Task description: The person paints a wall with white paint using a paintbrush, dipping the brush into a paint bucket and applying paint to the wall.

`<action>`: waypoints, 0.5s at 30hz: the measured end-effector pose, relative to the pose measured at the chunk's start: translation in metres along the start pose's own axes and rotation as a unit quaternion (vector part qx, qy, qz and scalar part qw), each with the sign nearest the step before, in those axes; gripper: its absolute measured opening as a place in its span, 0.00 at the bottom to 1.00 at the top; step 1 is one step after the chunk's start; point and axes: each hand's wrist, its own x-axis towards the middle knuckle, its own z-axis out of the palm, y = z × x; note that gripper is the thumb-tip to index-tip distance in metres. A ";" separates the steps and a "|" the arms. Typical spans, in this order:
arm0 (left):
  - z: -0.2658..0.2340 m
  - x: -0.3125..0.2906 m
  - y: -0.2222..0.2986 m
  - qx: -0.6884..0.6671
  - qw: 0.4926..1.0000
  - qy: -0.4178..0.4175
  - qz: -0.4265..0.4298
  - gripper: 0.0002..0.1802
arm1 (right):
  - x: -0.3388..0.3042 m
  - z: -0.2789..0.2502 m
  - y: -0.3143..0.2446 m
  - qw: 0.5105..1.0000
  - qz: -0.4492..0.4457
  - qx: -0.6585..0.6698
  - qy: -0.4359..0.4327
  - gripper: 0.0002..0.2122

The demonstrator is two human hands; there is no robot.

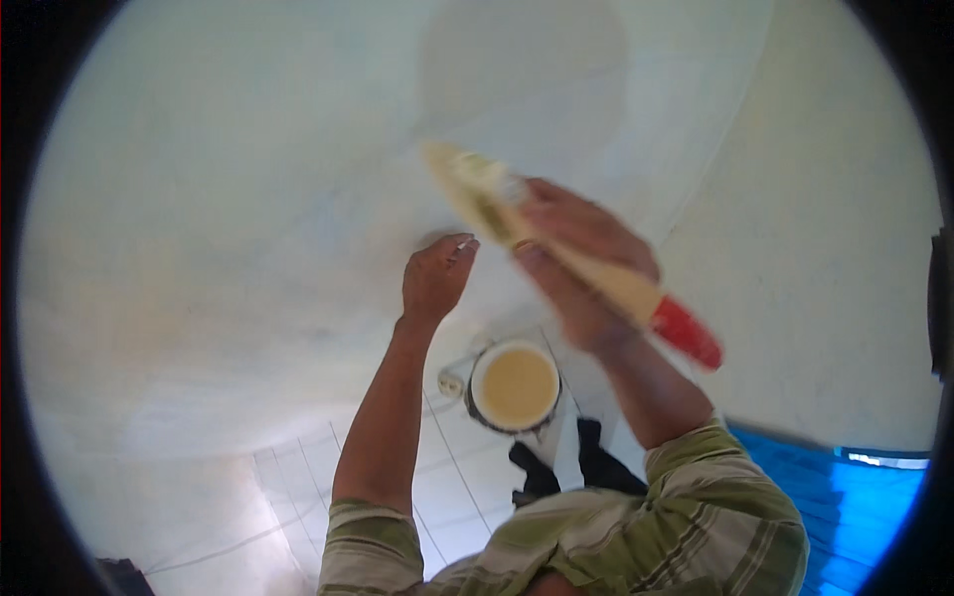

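My right hand [588, 238], raised in front of the pale wall [248, 189], grips a wide paintbrush [608, 283] with a light handle ending in red. Its bristle end points up and left, slightly blurred by motion; whether it touches the wall I cannot tell. Lower and to the left, my left hand [435, 280] is closed near the wall, fingertips pressed together. Something small and whitish shows at those fingertips, too small to name. Below and between both hands stands a round bucket [475, 389] holding cream-coloured paint [520, 385].
White floor tiles [452, 487] lie under the bucket, with my dark-clad feet [537, 475] close by it. A small pale object [450, 383] sits at the bucket's left. Bright blue sheeting [874, 497] spreads at lower right. A dark object [939, 303] juts in at the right edge.
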 end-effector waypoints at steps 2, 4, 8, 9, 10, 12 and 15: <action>0.002 -0.042 -0.012 -0.044 0.979 -0.026 -0.196 0.15 | -0.031 -0.009 0.004 0.979 0.200 0.045 0.013 0.11; -0.003 -0.092 -0.036 -0.003 0.950 -0.125 -0.287 0.22 | -0.077 -0.012 0.017 0.922 0.370 0.110 0.027 0.10; 0.025 -0.199 -0.087 0.019 0.899 -0.221 -0.378 0.30 | -0.204 0.004 0.074 0.771 0.620 0.063 -0.129 0.09; 0.037 -0.231 -0.101 0.036 0.892 -0.238 -0.382 0.30 | -0.234 0.014 0.082 0.755 0.626 0.031 -0.196 0.10; 0.046 -0.255 -0.107 0.049 0.887 -0.255 -0.383 0.31 | -0.254 0.025 0.085 0.749 0.631 0.032 -0.200 0.10; 0.059 -0.274 -0.091 0.008 0.867 -0.276 -0.414 0.32 | -0.288 0.044 0.090 0.701 0.530 -0.153 -0.452 0.12; 0.077 -0.306 -0.091 -0.080 0.833 -0.283 -0.469 0.29 | -0.340 0.076 0.104 0.699 0.403 -0.175 -0.564 0.13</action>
